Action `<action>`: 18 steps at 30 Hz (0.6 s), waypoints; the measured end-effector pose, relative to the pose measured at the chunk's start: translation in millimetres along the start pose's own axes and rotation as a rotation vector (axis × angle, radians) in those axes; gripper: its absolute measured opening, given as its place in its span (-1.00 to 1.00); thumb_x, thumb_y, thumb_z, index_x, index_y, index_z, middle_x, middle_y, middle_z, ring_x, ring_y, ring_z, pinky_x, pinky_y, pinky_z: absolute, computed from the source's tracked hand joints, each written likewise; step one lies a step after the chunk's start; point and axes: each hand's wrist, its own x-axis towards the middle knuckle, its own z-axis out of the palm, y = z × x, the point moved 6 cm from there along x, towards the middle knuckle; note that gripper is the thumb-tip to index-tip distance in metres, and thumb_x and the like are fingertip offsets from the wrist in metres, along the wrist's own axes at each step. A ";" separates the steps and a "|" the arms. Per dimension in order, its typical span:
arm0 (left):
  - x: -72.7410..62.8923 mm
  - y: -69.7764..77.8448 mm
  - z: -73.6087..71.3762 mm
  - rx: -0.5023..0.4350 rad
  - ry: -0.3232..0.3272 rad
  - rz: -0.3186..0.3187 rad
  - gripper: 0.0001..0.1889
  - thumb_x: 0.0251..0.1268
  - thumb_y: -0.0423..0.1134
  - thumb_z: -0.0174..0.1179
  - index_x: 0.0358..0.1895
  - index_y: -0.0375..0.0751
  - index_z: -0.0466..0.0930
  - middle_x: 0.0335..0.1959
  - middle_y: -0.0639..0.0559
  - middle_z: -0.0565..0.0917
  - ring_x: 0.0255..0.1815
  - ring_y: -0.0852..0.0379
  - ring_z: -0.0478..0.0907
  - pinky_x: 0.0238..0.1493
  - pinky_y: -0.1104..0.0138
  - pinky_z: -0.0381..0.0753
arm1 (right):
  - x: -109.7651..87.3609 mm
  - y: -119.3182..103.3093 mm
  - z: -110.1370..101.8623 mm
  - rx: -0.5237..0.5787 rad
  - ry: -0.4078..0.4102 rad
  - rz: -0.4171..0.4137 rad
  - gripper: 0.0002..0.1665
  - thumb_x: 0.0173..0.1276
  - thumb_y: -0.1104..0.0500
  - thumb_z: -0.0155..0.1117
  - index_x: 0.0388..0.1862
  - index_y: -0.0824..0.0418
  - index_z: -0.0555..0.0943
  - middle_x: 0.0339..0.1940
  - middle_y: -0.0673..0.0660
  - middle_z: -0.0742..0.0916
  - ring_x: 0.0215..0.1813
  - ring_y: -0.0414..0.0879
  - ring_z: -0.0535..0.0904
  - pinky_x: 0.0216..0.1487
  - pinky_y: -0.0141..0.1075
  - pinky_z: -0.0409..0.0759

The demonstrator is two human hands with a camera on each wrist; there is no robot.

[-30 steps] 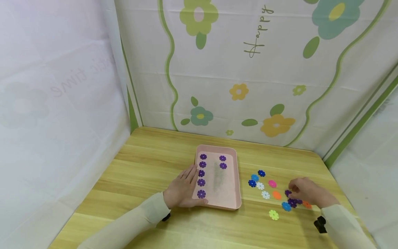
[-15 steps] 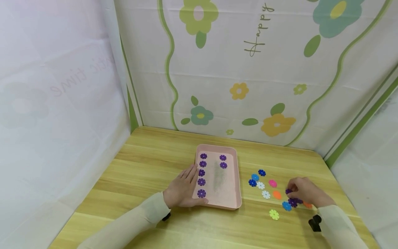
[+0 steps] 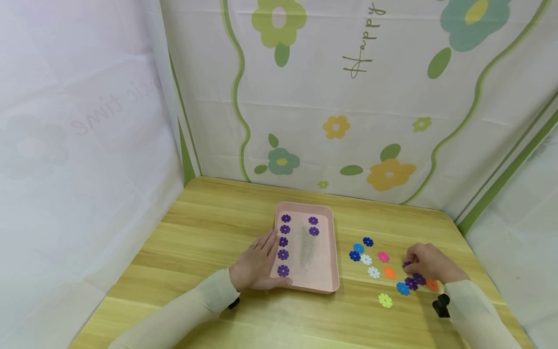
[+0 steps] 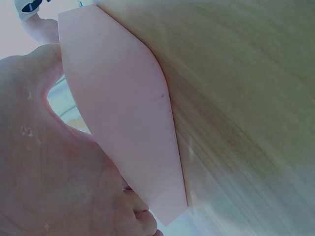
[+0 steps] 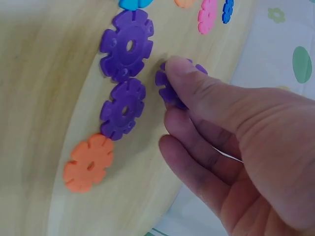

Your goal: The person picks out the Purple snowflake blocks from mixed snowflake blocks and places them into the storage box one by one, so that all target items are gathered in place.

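A pink tray (image 3: pixel 307 283) lies on the table with purple snowflake discs inside: several down its left side and two at its upper right. My left hand (image 3: pixel 256 261) rests on the tray's left wall with fingers extended, the thumb over the near corner. In the right wrist view, my right hand (image 5: pixel 221 128) pinches a purple snowflake disc (image 5: pixel 170 93) between thumb and fingers. Close by on the table are two more purple discs (image 5: pixel 127 45) and an orange disc (image 5: pixel 89 163). The fingertips behind the held disc are partly hidden.
Between tray and right hand lie loose discs: dark blue (image 3: pixel 368 241), light blue (image 3: pixel 403 289), white (image 3: pixel 373 272), pink (image 3: pixel 383 257), orange (image 3: pixel 390 273) and yellow-green (image 3: pixel 385 300). A patterned cloth wall (image 3: pixel 305 111) stands behind the table.
My right hand has taken hold of a purple disc and drawn it slightly up, away from the other purple discs. My left hand has stayed on the tray.
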 end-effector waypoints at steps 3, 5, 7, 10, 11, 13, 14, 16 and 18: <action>0.3 0.3 0.4 0.004 -0.006 -0.001 0.24 0.33 0.64 -0.09 0.66 -0.46 0.07 0.73 -0.36 0.05 0.76 -0.25 0.03 0.70 0.00 0.23 | 2.1 -1.6 -1.2 0.017 -0.020 -0.007 -0.81 0.32 0.29 0.50 -0.42 0.13 0.65 -0.47 -0.04 0.69 -0.48 -0.25 0.49 -0.41 -0.39 0.51; 0.6 0.4 0.7 0.005 -0.008 -0.002 0.24 0.33 0.64 -0.10 0.66 -0.46 0.06 0.73 -0.35 0.05 0.76 -0.25 0.03 0.71 0.00 0.23 | 4.6 -4.6 -4.1 0.025 -0.028 -0.026 -0.82 0.33 0.28 0.50 -0.42 0.14 0.66 -0.48 -0.03 0.70 -0.49 -0.25 0.49 -0.42 -0.39 0.50; 0.8 0.3 0.9 0.010 -0.006 -0.001 0.24 0.33 0.64 -0.10 0.66 -0.46 0.07 0.73 -0.36 0.05 0.76 -0.25 0.04 0.71 0.01 0.23 | 8.5 -8.8 -9.2 0.028 -0.036 -0.038 -0.86 0.35 0.26 0.50 -0.40 0.14 0.70 -0.47 -0.04 0.72 -0.48 -0.25 0.50 -0.42 -0.39 0.51; 1.4 0.1 0.7 0.014 0.001 0.001 0.24 0.33 0.64 -0.11 0.65 -0.46 0.08 0.73 -0.36 0.06 0.76 -0.26 0.05 0.70 0.01 0.25 | 15.4 -19.0 -19.6 0.034 -0.059 -0.059 -0.94 0.40 0.27 0.46 -0.31 0.17 0.77 -0.39 -0.04 0.78 -0.40 -0.23 0.56 -0.37 -0.39 0.57; 1.5 0.1 0.7 0.018 0.004 0.002 0.24 0.33 0.64 -0.11 0.65 -0.46 0.08 0.73 -0.36 0.07 0.76 -0.26 0.05 0.70 0.01 0.25 | 17.8 -23.1 -23.2 0.038 -0.069 -0.064 -0.95 0.42 0.27 0.44 -0.27 0.18 0.79 -0.36 -0.04 0.80 -0.37 -0.23 0.59 -0.35 -0.39 0.59; 1.8 0.1 0.2 0.021 0.009 0.003 0.24 0.33 0.64 -0.11 0.65 -0.47 0.10 0.72 -0.36 0.08 0.75 -0.27 0.06 0.69 0.01 0.26 | 22.4 -32.2 -29.5 0.059 -0.096 -0.072 -0.89 0.48 0.30 0.36 -0.18 0.21 0.82 -0.29 0.00 0.83 -0.31 -0.19 0.65 -0.31 -0.38 0.64; 1.8 0.2 0.0 0.023 0.010 0.003 0.24 0.32 0.65 -0.11 0.65 -0.47 0.10 0.72 -0.36 0.09 0.75 -0.27 0.07 0.69 0.01 0.27 | 24.8 -37.3 -32.4 0.071 -0.110 -0.085 -0.86 0.50 0.32 0.32 -0.14 0.25 0.82 -0.27 0.02 0.84 -0.29 -0.17 0.68 -0.30 -0.37 0.66; 1.8 0.3 -0.1 0.025 0.009 0.003 0.24 0.32 0.65 -0.11 0.64 -0.47 0.11 0.72 -0.36 0.10 0.75 -0.27 0.08 0.69 0.01 0.27 | 29.8 -48.5 -37.5 0.084 -0.127 -0.121 -0.81 0.54 0.33 0.26 -0.09 0.30 0.82 -0.25 0.06 0.85 -0.29 -0.18 0.70 -0.30 -0.37 0.68; 1.6 0.4 -0.2 0.027 0.004 0.001 0.24 0.32 0.65 -0.11 0.64 -0.46 0.11 0.72 -0.36 0.10 0.75 -0.26 0.08 0.69 0.01 0.27 | 35.1 -61.1 -41.6 0.099 -0.140 -0.160 -0.78 0.57 0.33 0.23 -0.05 0.33 0.81 -0.23 0.08 0.86 -0.27 -0.16 0.73 -0.28 -0.37 0.71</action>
